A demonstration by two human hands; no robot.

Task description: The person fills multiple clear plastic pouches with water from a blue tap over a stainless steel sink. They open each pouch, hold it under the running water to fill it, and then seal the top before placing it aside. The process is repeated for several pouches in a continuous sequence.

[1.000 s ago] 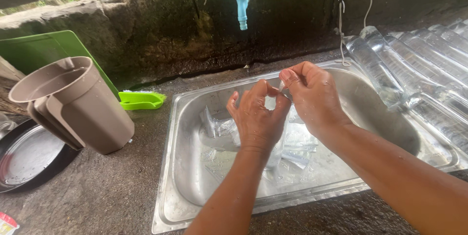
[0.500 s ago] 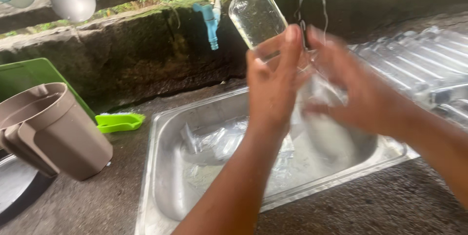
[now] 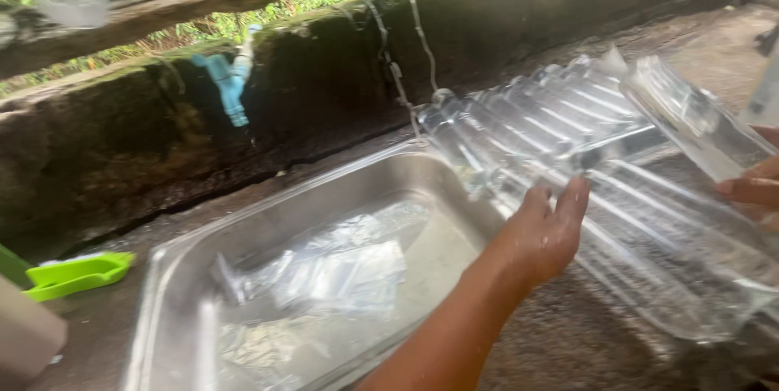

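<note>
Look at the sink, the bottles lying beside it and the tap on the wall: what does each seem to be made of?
The sink looks like stainless steel: a grey, brushed sheen with soft reflections. The bottles seem to be clear, glossy plastic, since the surface beneath shows through their ribbed walls. The tap is probably plastic: an opaque, matt light blue with no metallic shine.

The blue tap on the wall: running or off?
Off, as far as visible: no stream falls from the blue tap toward the steel sink below.
</note>
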